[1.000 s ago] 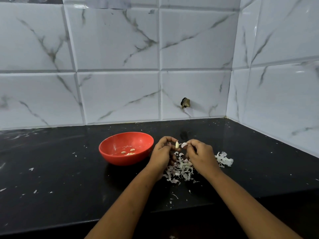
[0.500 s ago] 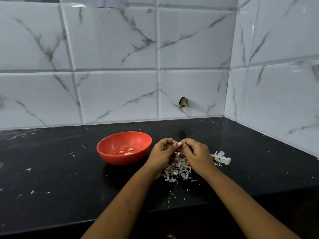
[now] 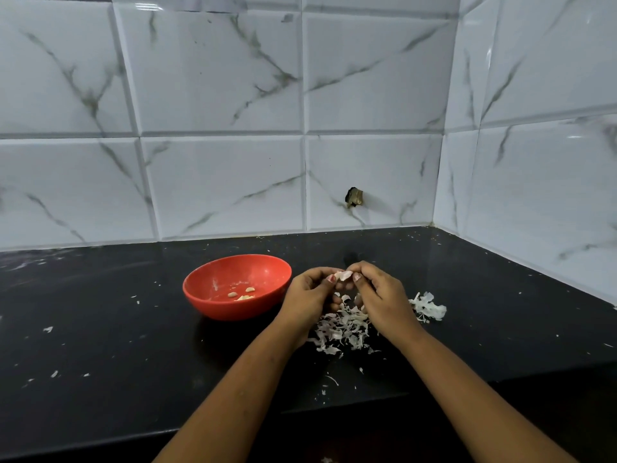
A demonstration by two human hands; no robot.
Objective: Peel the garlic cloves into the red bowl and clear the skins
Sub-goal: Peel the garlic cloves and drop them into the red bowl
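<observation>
A small garlic clove (image 3: 344, 275) with pale skin is pinched between the fingertips of my left hand (image 3: 309, 297) and my right hand (image 3: 380, 300), held just above the black counter. Directly below the hands lies a pile of white garlic skins (image 3: 340, 332). The red bowl (image 3: 237, 286) stands to the left of my left hand, close to it, with a few peeled cloves (image 3: 243, 294) on its bottom. A second, smaller clump of skins (image 3: 429, 306) lies to the right of my right hand.
The black counter (image 3: 100, 345) carries scattered skin flecks, some near its front edge (image 3: 329, 384). White marble tiles form the back wall and the right wall, meeting in a corner at the far right. A small dark fitting (image 3: 354, 197) sticks out of the back wall.
My hands have closed together on the clove, which showed more clearly between them a second ago. The bowl and skin piles lie as before.
</observation>
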